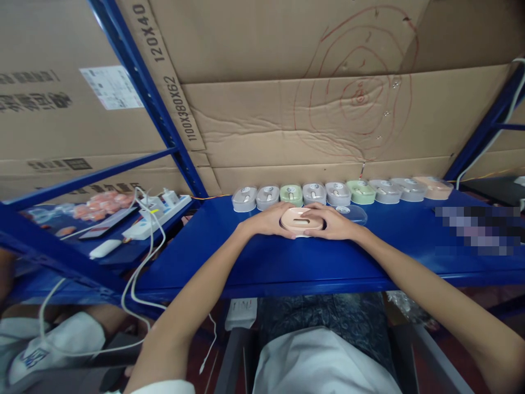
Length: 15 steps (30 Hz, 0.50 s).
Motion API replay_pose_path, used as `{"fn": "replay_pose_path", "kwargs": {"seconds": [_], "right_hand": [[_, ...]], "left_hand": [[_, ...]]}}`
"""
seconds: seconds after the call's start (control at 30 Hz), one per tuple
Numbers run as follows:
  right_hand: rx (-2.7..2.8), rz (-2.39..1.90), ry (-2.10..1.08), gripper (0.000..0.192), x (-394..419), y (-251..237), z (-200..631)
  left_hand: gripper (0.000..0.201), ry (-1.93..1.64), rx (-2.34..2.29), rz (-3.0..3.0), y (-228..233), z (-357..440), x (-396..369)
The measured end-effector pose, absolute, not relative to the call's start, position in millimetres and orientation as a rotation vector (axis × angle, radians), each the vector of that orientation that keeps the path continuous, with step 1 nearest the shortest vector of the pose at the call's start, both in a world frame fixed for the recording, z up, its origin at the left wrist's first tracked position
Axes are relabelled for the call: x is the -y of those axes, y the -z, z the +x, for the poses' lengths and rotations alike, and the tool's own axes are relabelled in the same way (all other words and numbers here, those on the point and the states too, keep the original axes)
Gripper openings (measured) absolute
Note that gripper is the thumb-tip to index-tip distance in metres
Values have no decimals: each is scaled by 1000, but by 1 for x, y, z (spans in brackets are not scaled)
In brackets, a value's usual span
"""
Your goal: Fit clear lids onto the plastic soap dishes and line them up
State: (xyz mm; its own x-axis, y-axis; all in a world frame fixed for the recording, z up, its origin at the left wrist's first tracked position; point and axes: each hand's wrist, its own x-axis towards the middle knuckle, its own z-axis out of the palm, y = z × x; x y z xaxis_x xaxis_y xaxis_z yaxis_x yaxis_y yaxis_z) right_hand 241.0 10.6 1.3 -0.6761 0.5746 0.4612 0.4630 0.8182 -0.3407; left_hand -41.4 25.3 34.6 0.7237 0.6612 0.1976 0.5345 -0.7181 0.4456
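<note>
A small peach oval box (296, 216) with a slot-like detail on its top sits at the middle of the blue shelf. My left hand (267, 220) is curved round its left side, fingers behind and thumb at the front. On the opposite side, my right hand (335, 223) grips it the same way. Just behind my right hand lies a clear oval lid (353, 214). Similar lidded boxes stand in a row behind my hands, among them a grey box (268, 197), a green box (361, 192) and a peach box (435, 187) at the right end.
To the left, a power strip (158, 219) with white cables and bagged orange pieces (104, 204) lie beyond the blue upright (158, 109). Another person's sleeve (57, 345) shows at lower left. Cardboard (246, 120) backs the shelf. A blurred-out object (478, 230) lies at right.
</note>
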Motion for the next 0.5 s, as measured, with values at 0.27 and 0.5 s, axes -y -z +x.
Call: {"fn": "replay_pose_path", "kwargs": {"seconds": [0.27,0.5], "right_hand": [[2466,-747,-259,54,-11,-2,241],[2492,-725,-280,62,-13,0,242]], "left_hand": [[90,-454,-937,2544,-34,-41,-26],[83,-440,-935,2535,-32,-42,-26]]}}
